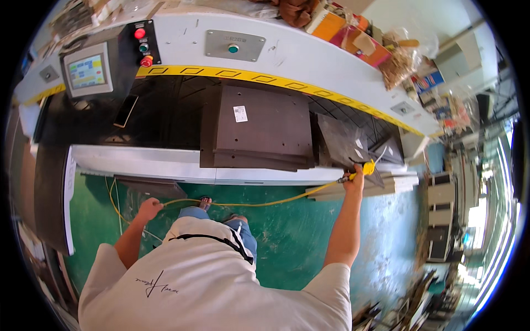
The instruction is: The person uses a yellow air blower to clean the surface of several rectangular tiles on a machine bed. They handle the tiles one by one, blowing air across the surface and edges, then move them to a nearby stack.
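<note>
My right hand (355, 180) is closed round a yellow air blow gun (369, 167), whose thin nozzle points up and to the right. It is held at the machine's front edge, beside a dark panel under clear plastic (341, 139). From the gun a yellow air hose (265, 204) sags leftward across my front. My left hand (149, 209) grips this hose low on the left, and a loop of it hangs beyond the fist. Between the hands, on the machine bed, lies a stack of dark brown drilled panels (270, 121) with a white label on top.
A white machine beam (182, 41) with a yellow stripe spans the far side. On its left are a touchscreen (87, 71) and red and green buttons. A phone (126, 111) lies on the black bed. Pale boards (381, 185) are stacked at the right, above the green floor (287, 237).
</note>
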### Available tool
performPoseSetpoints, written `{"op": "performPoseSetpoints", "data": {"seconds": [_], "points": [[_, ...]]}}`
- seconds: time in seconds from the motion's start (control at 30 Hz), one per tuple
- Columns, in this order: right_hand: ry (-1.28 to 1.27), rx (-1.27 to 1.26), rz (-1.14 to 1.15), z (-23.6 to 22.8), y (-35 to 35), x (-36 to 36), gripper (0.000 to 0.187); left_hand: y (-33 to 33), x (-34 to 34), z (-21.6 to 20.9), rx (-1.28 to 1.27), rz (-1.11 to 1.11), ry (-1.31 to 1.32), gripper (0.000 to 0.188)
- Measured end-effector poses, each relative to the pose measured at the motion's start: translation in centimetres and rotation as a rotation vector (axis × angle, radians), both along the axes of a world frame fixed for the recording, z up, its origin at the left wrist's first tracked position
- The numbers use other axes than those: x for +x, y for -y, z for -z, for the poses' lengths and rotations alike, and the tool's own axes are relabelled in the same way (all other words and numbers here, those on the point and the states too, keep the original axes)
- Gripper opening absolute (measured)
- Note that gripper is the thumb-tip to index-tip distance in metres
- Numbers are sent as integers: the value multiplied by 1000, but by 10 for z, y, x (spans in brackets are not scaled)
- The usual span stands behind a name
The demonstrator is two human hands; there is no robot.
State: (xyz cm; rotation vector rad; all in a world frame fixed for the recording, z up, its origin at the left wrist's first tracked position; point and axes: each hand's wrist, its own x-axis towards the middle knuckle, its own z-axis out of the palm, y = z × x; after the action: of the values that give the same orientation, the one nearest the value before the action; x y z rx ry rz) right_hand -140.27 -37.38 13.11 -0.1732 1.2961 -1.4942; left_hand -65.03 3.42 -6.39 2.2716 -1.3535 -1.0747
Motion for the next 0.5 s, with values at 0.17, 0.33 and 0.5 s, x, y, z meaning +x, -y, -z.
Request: {"op": "performPoseSetpoints", "data": {"seconds": [0.17,0.33,0.5], "points": [[-71,9,-201,42,41,-40,12,-61,-44,26,99,-711,-352,43],[-174,202,-517,87,-32,-26,41,-166,-170,-7,315,-750,-240,45],[-167,39,-659,177,-200,-17,31,-197,-273,-29,384,-492,-107,57]]}}
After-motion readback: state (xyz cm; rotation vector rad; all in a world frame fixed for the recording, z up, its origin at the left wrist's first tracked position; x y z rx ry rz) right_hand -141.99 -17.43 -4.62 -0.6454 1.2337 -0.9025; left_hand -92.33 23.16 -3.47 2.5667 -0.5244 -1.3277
